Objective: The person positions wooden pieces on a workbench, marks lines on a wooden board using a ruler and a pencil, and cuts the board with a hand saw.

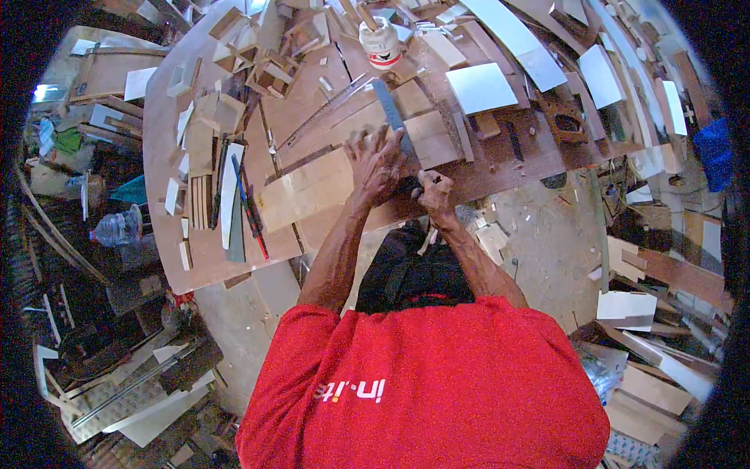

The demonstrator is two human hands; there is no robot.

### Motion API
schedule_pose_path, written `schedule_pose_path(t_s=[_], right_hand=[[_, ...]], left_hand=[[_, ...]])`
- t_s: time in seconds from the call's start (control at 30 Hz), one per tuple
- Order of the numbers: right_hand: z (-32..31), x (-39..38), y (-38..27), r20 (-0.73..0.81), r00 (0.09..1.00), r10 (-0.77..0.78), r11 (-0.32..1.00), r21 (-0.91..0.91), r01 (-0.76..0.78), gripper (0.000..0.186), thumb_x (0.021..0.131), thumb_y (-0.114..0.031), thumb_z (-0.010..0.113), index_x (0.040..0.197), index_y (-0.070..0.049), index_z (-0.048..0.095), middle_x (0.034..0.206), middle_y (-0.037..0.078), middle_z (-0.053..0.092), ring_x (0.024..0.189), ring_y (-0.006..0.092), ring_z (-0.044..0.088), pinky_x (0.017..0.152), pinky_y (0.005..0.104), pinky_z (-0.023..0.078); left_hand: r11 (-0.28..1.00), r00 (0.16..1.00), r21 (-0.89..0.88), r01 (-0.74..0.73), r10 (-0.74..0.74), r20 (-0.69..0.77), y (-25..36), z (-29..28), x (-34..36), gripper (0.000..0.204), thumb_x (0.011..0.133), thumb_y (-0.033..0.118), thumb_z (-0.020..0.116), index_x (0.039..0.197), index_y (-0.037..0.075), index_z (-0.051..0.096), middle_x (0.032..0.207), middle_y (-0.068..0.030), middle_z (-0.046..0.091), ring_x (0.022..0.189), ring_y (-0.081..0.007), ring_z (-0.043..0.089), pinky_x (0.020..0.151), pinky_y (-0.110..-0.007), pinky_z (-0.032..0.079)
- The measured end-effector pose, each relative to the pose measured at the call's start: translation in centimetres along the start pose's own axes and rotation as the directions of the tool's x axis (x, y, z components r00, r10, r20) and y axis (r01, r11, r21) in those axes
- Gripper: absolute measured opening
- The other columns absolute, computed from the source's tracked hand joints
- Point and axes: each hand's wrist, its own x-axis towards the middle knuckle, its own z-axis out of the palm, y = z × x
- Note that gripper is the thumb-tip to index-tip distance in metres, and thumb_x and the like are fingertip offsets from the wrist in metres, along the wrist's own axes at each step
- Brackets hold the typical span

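Observation:
My left hand (377,162) lies with fingers spread on a pale wooden board, pressing beside and partly over a flat blue-grey strip (387,105). The strip looks like a straight metal blade and runs away from me across the board (434,137). Close to the bench's near edge, my right hand (434,191) is closed, its fingers curled together. What it may hold is too small and dark to make out. A dark shape between my hands is partly hidden. Left of my left hand, another pale board (306,192) lies flat on the brown bench.
A white tub (380,44) with sticks in it stands at the back. A thin metal ruler (322,111), a red-and-blue pencil-like tool (248,209) and small wooden frames (273,72) lie leftward. White panels (481,87) lie to the right. Offcuts litter the floor.

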Motion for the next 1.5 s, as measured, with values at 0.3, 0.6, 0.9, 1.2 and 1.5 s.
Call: schedule_pose_path(t_s=[0.3, 0.6, 0.9, 1.2, 1.5], right_hand=[[-0.7, 0.6, 0.3, 0.030, 0.999, -0.036, 0.992, -0.119, 0.039, 0.027, 0.096, -0.021, 0.057, 0.078, -0.002, 0.063, 0.068, 0.001, 0.060, 0.057, 0.0104, 0.054, 0.052, 0.0278, 0.043], [-0.9, 0.4, -0.1, 0.059, 0.998, -0.027, 0.991, -0.128, 0.034, 0.029, 0.095, -0.025, 0.058, 0.079, -0.002, 0.066, 0.065, 0.003, 0.062, 0.054, 0.0123, 0.054, 0.052, 0.0298, 0.042], [-0.3, 3.7, 5.1, -0.143, 0.963, -0.228, 0.960, -0.200, 0.197, 0.031, 0.092, -0.025, 0.061, 0.069, -0.004, 0.058, 0.060, 0.001, 0.053, 0.051, 0.0152, 0.047, 0.051, 0.0348, 0.039], [-0.6, 2.1, 1.1, 0.005, 0.924, -0.382, 0.653, -0.706, 0.274, 0.025, 0.088, -0.023, 0.064, 0.076, -0.002, 0.063, 0.073, 0.012, 0.062, 0.061, 0.0237, 0.056, 0.057, 0.0411, 0.045], [-1.5, 7.2, 6.5, -0.047, 0.975, -0.217, 0.705, -0.698, 0.123, 0.050, 0.085, -0.043, 0.069, 0.098, 0.004, 0.059, 0.091, 0.020, 0.067, 0.079, 0.0335, 0.066, 0.068, 0.0465, 0.052]], left_hand=[[1.000, 0.999, -0.017, 0.015, -0.015, -0.031, -0.2, 0.7, 0.1, 0.059, 0.088, 0.046, 0.062, 0.143, 0.030, 0.046, 0.149, -0.0033, 0.040, 0.141, -0.0379, 0.023, 0.110, -0.073, 0.011], [1.000, 0.999, 0.010, 0.027, -0.027, 0.026, -0.2, 0.7, 0.2, 0.058, 0.091, 0.047, 0.059, 0.145, 0.031, 0.045, 0.153, -0.0049, 0.038, 0.142, -0.0380, 0.026, 0.110, -0.072, 0.011], [0.997, 0.949, -0.051, -0.063, 0.076, 0.305, -0.6, -3.1, 2.5, 0.090, 0.069, 0.060, 0.076, 0.146, 0.024, 0.045, 0.151, -0.0147, 0.037, 0.139, -0.0424, 0.032, 0.106, -0.072, 0.025], [0.997, 0.905, 0.024, -0.072, 0.055, 0.421, 1.1, -4.2, 3.0, 0.114, 0.056, 0.049, 0.087, 0.150, 0.013, 0.033, 0.144, -0.0272, 0.039, 0.131, -0.0514, 0.038, 0.105, -0.063, 0.036], [0.992, 0.902, 0.044, -0.116, 0.087, 0.422, 1.2, -3.2, 3.5, 0.108, 0.057, 0.043, 0.085, 0.144, 0.002, 0.036, 0.141, -0.0310, 0.043, 0.130, -0.0502, 0.042, 0.108, -0.061, 0.034]])
